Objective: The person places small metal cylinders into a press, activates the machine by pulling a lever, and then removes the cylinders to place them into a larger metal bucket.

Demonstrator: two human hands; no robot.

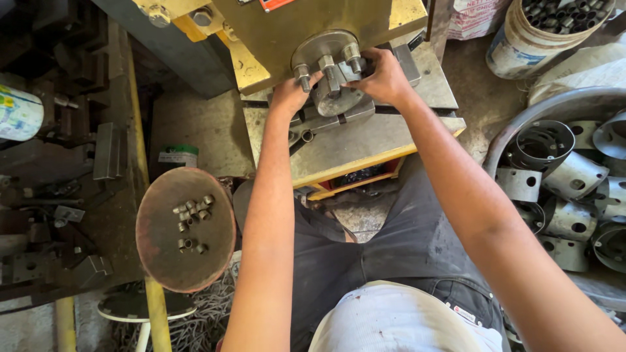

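Left hand: your left hand [289,93] rests at the lower left edge of the round steel die plate [329,62], fingers curled against it; the fingertips are hidden behind the plate's bolts, so you cannot tell whether they pinch anything.
Right hand: your right hand [385,78] is cupped over the plate's right side, fingers bent onto the block below it; what they touch is covered by the hand.
Die plate: it sits on the yellow press [293,32], above the grey press table [345,143]; the press top is cut off by the frame.
Small tray: a round rusty tray [186,228] at your left holds short metal bushes [192,212], too small to count surely.
Right edge: curved metal sleeves [567,182] lie heaped, partly cut off.
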